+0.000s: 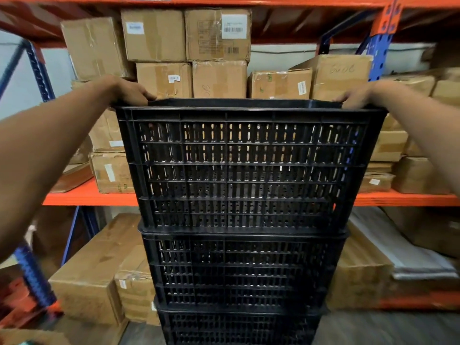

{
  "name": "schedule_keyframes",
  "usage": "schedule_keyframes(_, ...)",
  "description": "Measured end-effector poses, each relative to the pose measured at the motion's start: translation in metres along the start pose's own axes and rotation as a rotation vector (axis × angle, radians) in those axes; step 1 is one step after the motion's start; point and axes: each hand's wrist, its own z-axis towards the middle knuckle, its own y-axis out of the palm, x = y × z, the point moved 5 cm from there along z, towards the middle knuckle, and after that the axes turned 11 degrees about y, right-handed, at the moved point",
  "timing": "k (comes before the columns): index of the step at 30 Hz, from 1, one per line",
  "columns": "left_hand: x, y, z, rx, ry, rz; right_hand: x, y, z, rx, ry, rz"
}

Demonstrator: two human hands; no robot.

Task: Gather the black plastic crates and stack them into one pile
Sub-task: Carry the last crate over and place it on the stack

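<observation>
A pile of three black slotted plastic crates stands right in front of me. The top crate [249, 168] rests on the middle crate [244, 270], which sits on the bottom crate [239, 327]. My left hand [132, 92] grips the top crate's rim at its left end. On the rim's right end, my right hand [358, 95] holds the same crate. Both arms reach forward at about shoulder height. The crates' insides are hidden from this angle.
Behind the pile stands an orange and blue steel rack [89, 195] loaded with cardboard boxes [216, 36] on its shelves. More large boxes [92, 275] sit on the floor at the left and right of the pile. A blue upright [34, 277] stands at the near left.
</observation>
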Motion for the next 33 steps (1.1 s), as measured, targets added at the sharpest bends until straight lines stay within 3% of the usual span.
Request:
schedule_keyframes(3, -0.005, 0.002, 0.005, 0.024, 0.008, 0.053, 0.004, 0.002, 0.001, -0.044, 0.021, -0.046)
schedule_keyframes(14, -0.003, 0.003, 0.014, 0.033, 0.03, 0.114, 0.008, 0.002, 0.007, 0.04, -0.028, -0.035)
schedule_keyframes(23, 0.006, 0.001, 0.025, 0.029, 0.071, 0.382, -0.003, 0.006, 0.01, 0.072, -0.134, -0.059)
schedule_keyframes(27, 0.003, 0.005, 0.027, -0.024, 0.098, 0.345, -0.002, 0.007, 0.008, -0.003, -0.133, -0.062)
schedule_keyframes(33, -0.003, 0.009, 0.038, -0.013, 0.155, 0.307, 0.002, 0.012, 0.03, 0.047, -0.168, -0.077)
